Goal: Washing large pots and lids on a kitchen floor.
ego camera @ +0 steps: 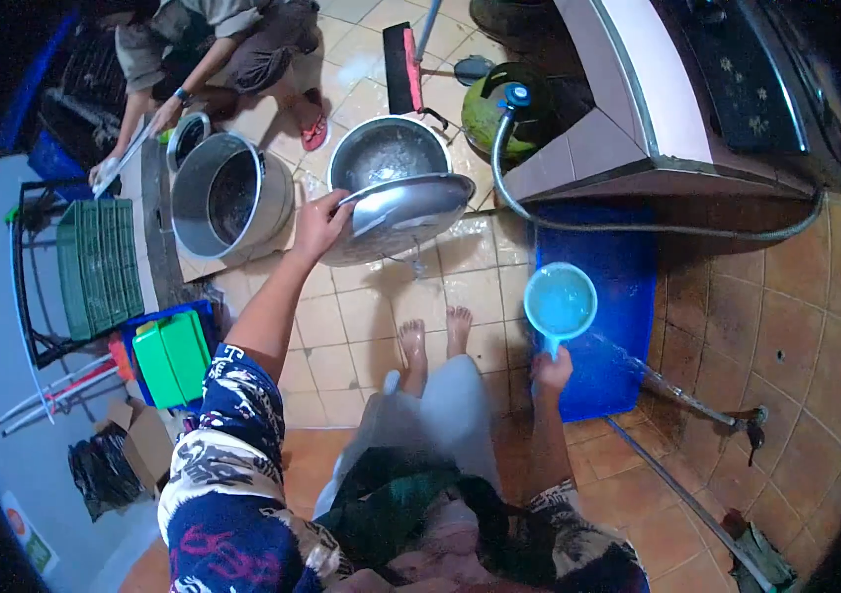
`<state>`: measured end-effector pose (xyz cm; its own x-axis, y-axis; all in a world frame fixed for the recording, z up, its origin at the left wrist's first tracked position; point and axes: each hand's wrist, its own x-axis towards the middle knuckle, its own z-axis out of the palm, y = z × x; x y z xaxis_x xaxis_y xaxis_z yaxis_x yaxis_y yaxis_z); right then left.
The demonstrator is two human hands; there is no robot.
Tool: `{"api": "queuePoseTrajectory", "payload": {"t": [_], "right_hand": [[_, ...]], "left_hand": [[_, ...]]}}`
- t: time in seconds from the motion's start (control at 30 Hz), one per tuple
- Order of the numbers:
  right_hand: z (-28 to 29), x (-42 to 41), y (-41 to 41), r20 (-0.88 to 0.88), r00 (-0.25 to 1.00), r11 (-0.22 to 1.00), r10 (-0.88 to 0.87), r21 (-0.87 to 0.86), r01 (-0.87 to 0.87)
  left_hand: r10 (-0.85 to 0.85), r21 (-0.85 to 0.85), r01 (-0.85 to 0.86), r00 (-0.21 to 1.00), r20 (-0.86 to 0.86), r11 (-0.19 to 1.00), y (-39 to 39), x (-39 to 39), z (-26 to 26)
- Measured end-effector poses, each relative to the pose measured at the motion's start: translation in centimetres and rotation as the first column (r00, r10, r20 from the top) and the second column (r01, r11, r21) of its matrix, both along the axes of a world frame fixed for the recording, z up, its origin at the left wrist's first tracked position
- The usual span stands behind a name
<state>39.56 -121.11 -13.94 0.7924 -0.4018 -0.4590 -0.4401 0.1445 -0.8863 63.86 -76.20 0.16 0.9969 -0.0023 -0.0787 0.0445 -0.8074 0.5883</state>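
Note:
My left hand grips the rim of a shiny round metal lid or shallow basin, which is tilted. Water drips beneath it onto the tiles. Just beyond it stands a metal pot with a wet, shiny inside. In my right hand is the handle of a light-blue plastic dipper holding water. The dipper is over a large blue plastic tub. From a wall tap, a stream of water runs toward the tub.
A deep aluminium pot stands at left, beside a green crate and a bright green container. Another person crouches behind, hands on a pale item. A floor squeegee and a green gas cylinder with a hose are ahead.

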Motion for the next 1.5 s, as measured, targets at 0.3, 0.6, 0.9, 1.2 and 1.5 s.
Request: {"api": "queuePoseTrajectory", "payload": {"t": [0.3,0.6,0.9,1.2,1.5], "right_hand": [[9.2,8.1,14.8,-0.015,0.904,0.809,0.428,-0.439,-0.39],[11.1,7.9,27.3,-0.154,0.597,0.432,0.788,-0.554,-0.712],[13.1,7.2,34.1,0.115,0.436,0.426,0.893,-0.53,-0.733],[6.3,8.0,29.9,0.024,0.569,0.479,0.822,-0.569,-0.668],[-5.4,2.6,1.8,-0.507,0.861,0.552,0.028,-0.71,-0.437]], "left_hand": [[0.31,-0.152,-0.343,0.929,-0.203,0.927,3.9,-11.3,-1.5],[0.586,-0.237,-0.647,0.759,-0.283,0.725,9.1,-16.3,-8.6],[0.557,-0.129,-0.557,0.83,-0.036,0.821,15.0,-16.1,-10.7],[0.601,-0.011,-0.625,0.754,-0.264,0.78,17.1,-13.8,-8.4],[0.382,0.04,-0.409,0.807,-0.451,0.912,11.3,-13.9,-5.7]]}}
